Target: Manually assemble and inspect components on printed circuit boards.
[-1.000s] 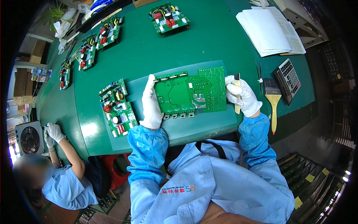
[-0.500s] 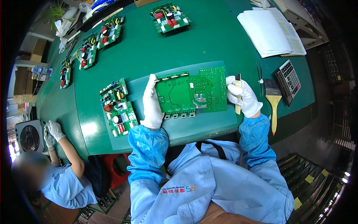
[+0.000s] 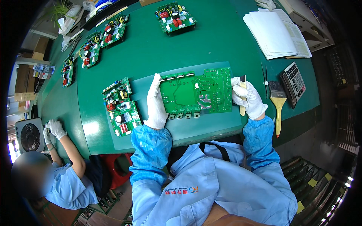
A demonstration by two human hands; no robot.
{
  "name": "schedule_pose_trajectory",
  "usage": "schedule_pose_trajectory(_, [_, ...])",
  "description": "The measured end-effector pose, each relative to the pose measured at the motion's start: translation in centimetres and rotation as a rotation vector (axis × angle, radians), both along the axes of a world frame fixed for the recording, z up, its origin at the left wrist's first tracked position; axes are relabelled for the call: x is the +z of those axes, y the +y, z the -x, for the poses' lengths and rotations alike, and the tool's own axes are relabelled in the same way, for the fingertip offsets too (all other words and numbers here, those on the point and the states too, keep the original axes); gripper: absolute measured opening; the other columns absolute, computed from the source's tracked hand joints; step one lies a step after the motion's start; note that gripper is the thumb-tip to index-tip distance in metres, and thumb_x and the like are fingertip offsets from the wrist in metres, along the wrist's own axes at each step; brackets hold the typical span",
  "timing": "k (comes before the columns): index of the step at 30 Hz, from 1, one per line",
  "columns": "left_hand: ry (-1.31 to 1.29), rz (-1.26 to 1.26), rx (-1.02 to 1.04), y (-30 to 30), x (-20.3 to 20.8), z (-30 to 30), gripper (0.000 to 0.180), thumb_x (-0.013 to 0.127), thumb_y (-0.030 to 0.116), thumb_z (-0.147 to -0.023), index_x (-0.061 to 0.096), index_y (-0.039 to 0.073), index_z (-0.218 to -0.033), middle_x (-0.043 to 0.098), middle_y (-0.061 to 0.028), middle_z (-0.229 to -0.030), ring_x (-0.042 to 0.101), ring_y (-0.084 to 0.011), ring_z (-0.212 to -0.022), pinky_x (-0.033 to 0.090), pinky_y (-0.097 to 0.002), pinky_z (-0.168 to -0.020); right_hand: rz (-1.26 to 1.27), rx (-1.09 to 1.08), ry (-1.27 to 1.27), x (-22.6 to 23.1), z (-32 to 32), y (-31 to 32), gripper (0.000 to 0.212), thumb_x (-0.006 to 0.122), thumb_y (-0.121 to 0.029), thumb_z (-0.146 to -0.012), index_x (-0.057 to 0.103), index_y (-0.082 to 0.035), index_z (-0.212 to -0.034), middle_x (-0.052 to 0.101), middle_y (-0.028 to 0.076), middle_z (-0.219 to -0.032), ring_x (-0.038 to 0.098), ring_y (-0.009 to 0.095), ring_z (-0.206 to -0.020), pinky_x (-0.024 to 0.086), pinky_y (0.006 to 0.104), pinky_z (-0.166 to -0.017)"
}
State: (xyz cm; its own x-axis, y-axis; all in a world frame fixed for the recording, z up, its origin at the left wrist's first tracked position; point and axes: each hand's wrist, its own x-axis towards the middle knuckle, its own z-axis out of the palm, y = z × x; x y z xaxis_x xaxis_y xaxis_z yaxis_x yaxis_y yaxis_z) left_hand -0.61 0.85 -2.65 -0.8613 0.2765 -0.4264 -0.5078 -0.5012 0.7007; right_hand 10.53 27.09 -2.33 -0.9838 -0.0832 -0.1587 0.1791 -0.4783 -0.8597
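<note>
Green tabletop [image 3: 226,41] spreads across the view, its far side cut off by the upper edge along with a cardboard box [image 3: 147,2], while the fisheye rim sinks the room's corners into black. Over a translucent mat [image 3: 188,132] near the front edge is the green circuit board [image 3: 184,94], its solder side up; most components beneath are hidden, and whether it touches the mat is hard to judge.

At its left edge the white-gloved left hand [image 3: 155,109] has its grip closed on the board, the fingers underneath out of sight. On the other side, the gloved right hand [image 3: 250,98] pinches a slim pale-handled tool [image 3: 242,109] with a dark tip; fingers cover its middle, and I cannot tell whether they also press the board's right edge.

Beside the mat's right side lie tweezers [image 3: 266,81], a yellow-handled brush [image 3: 278,109] and a calculator [image 3: 294,81]. One component-filled board [image 3: 121,107] lies left of the left hand. Farther left, what a co-worker's gloved hands [image 3: 56,130] hold is unclear.
</note>
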Motion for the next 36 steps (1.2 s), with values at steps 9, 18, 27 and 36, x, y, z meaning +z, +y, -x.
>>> schedule_pose_trajectory(9, [-0.016,-0.012,0.012,0.2,0.7,-0.1,0.038,0.054,0.040,-0.092,0.058,0.005,-0.107,0.063,-0.0087,-0.104,0.062,-0.0198,-0.092,0.050,-0.0318,-0.083,0.056,-0.039,-0.048,0.4,0.0,-0.2,0.029,0.060,-0.020,-0.088,0.056,0.000,-0.109,0.047,-0.003,-0.063,0.039,0.003,-0.047,0.029,0.0169,-0.044])
schedule_pose_trajectory(18, [0.051,0.027,0.030,0.1,0.9,-0.4,0.037,0.054,0.039,-0.092,0.059,0.006,-0.109,0.061,-0.0046,-0.106,0.057,-0.0163,-0.098,0.043,-0.0303,-0.089,0.063,-0.012,-0.006,0.1,0.0,-0.2,0.033,0.062,-0.025,-0.088,0.054,-0.001,-0.111,0.046,-0.004,-0.062,0.038,0.002,-0.045,0.029,0.0177,-0.043])
schedule_pose_trajectory(27, [0.114,0.038,0.107,0.3,1.0,-0.8,0.037,0.053,0.032,-0.094,0.056,0.004,-0.118,0.057,-0.0045,-0.117,0.053,-0.0158,-0.107,0.040,-0.0287,-0.094,0.022,-0.028,-0.069,0.2,0.1,-0.1,0.028,0.062,-0.025,-0.087,0.052,-0.006,-0.106,0.044,-0.005,-0.061,0.037,0.003,-0.044,0.028,0.0182,-0.042])
schedule_pose_trajectory(36, [0.290,0.048,-0.038,0.6,2.3,-1.9,0.039,0.044,0.041,-0.097,0.059,0.007,-0.111,0.058,-0.0016,-0.108,0.053,-0.0120,-0.101,0.040,-0.0285,-0.092,0.035,-0.057,-0.069,-0.2,-0.1,0.1,0.025,0.059,-0.024,-0.090,0.052,-0.006,-0.106,0.047,-0.004,-0.069,0.041,0.002,-0.053,0.029,0.0155,-0.045])
